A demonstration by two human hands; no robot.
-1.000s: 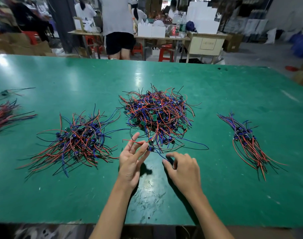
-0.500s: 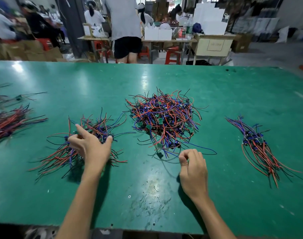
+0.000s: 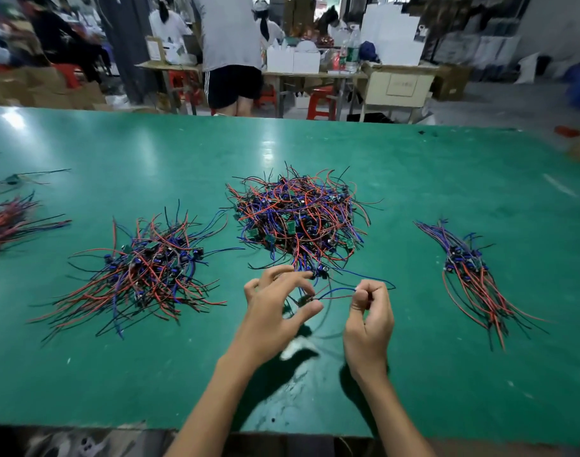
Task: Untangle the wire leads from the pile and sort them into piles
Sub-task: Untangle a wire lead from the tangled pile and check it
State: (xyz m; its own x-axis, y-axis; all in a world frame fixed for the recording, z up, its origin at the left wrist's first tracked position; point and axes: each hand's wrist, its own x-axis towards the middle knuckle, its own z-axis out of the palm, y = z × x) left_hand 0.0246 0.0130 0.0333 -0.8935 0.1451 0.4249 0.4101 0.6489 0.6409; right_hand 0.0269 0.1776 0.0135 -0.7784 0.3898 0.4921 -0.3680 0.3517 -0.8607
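On the green table (image 3: 414,166), right hand (image 3: 369,319) pinches a wire lead (image 3: 336,293) below the tangled pile (image 3: 298,219); left hand (image 3: 275,311) fingers spread touching it. Behind, workers stand at benches (image 3: 315,75).

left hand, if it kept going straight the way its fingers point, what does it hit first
Probably the tangled middle pile. The left hand points up and slightly right across the green table, and that pile's near edge lies just past its fingertips. Depth is hard to judge.
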